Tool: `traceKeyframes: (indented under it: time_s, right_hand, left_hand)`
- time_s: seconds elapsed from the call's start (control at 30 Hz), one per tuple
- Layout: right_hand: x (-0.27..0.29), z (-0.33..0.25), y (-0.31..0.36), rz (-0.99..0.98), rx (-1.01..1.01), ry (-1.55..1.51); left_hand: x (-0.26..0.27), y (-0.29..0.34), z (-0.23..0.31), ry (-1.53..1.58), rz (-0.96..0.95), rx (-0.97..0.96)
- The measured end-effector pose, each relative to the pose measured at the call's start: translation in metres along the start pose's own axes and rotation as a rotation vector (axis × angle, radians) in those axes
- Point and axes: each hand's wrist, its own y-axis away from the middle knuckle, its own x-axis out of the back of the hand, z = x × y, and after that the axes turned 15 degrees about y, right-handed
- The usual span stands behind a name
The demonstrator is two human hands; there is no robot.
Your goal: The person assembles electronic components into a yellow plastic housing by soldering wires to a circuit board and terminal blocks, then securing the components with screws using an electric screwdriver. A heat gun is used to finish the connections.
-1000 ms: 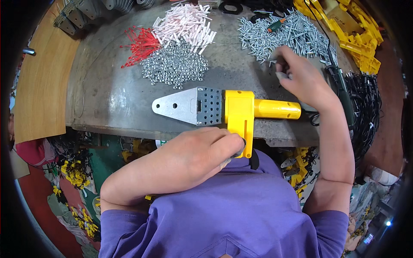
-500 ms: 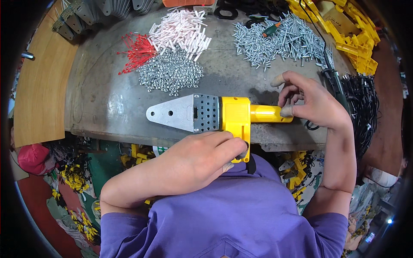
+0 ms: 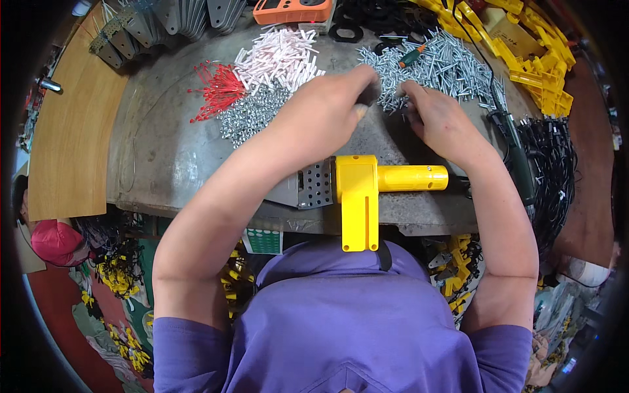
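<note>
A plastic pipe welder [image 3: 359, 190] lies on the grey table by its front edge, with a yellow body and handle and a perforated metal guard [image 3: 317, 185]. Its flat metal plate is mostly hidden under my left forearm. Above the tool, my left hand [image 3: 331, 111] has its fingers bent down at the near left side of a heap of silver screws [image 3: 452, 69]. Facing it, my right hand [image 3: 439, 118] has curled fingers at the heap's near edge. Whatever either hand's fingertips hold is hidden. A small green-and-orange screwdriver [image 3: 411, 56] lies on the screws.
Left of the screws are piles of white sleeves [image 3: 278, 56], red-tipped parts [image 3: 219, 92] and silver nuts [image 3: 249, 116]. An orange meter [image 3: 291, 10] stands at the back. Yellow shells [image 3: 547, 72], a dark green corded tool [image 3: 521, 160] and black cables [image 3: 550, 177] line the right.
My left hand has left the welder's body and moved up to the screws. My right hand has moved up and left from the handle's end. The welder stays on the table.
</note>
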Motion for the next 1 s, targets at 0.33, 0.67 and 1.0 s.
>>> traceKeyframes:
  time_s: [0.33, 0.67, 1.0]
  right_hand:
    - [0.037, -0.029, 0.053, 0.069, -0.342, -0.541]
    - [0.030, -0.055, 0.087, 0.209, -0.102, -0.234]
    - [0.011, -0.042, 0.090, 0.416, 0.140, 0.006]
  left_hand:
    - [-0.034, -0.041, -0.030, -0.330, -0.096, -0.125]
    - [-0.005, -0.012, -0.003, 0.033, -0.115, -0.001]
    - [0.009, 0.029, 0.015, 0.202, -0.182, 0.059]
